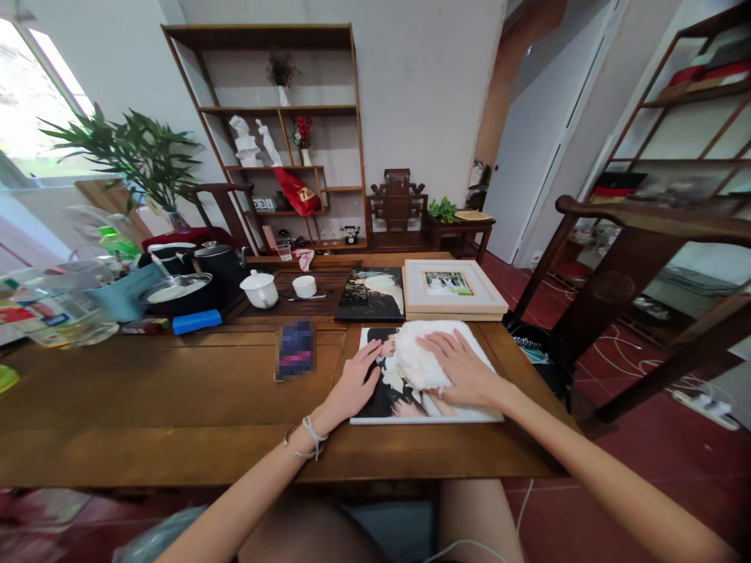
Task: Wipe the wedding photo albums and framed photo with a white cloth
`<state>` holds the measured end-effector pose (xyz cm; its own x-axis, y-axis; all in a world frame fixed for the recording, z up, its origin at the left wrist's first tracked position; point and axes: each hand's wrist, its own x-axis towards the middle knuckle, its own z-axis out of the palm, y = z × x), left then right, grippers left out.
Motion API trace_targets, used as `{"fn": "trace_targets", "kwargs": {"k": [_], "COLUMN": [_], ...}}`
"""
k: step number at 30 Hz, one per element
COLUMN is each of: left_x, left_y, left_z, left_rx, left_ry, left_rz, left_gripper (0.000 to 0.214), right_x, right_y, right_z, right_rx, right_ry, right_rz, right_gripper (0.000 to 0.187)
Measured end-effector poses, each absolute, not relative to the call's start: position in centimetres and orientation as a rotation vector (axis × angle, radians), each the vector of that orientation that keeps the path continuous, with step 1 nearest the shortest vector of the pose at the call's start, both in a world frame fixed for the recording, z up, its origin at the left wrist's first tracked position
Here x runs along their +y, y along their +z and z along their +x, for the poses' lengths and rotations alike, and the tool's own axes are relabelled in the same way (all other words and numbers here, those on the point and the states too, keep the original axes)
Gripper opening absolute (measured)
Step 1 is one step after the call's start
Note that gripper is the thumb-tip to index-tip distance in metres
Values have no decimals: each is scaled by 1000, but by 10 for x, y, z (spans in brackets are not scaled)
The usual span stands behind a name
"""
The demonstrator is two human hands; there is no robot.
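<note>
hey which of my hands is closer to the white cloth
Right. Your right hand lies on the white cloth; your left hand rests at the left edge of the photo panel, apart from the cloth.

The right hand point(462, 366) lies on a fluffy white cloth point(415, 360) on top of a big photo point(384, 395). The left hand point(355, 383) rests on the photo's left side. Behind it, on the brown table point(176, 399), are a dark picture point(361, 295) and a white frame point(415, 289).
</note>
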<state>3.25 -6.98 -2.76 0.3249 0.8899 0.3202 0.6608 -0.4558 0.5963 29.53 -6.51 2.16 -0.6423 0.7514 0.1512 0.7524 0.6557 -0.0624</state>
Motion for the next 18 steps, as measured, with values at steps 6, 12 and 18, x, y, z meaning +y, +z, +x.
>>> {"fn": "trace_targets", "kwargs": {"k": [6, 12, 18], "left_x": [-71, -70, -71], "left_y": [-27, -27, -28], "left_z": [33, 33, 34], "left_rx": [1384, 1385, 1397], "left_ry": [876, 870, 882], "left_rz": [2238, 2237, 2235], "left_gripper": [46, 45, 46], "right_x": [-29, -82, -147], "right_y": [15, 17, 22], "right_z": [318, 314, 310], "right_rx": [-2598, -2641, -2745], "right_ry": [-15, -152, -27], "right_rz": [-1310, -1298, -1190], "right_gripper": [58, 49, 63]}}
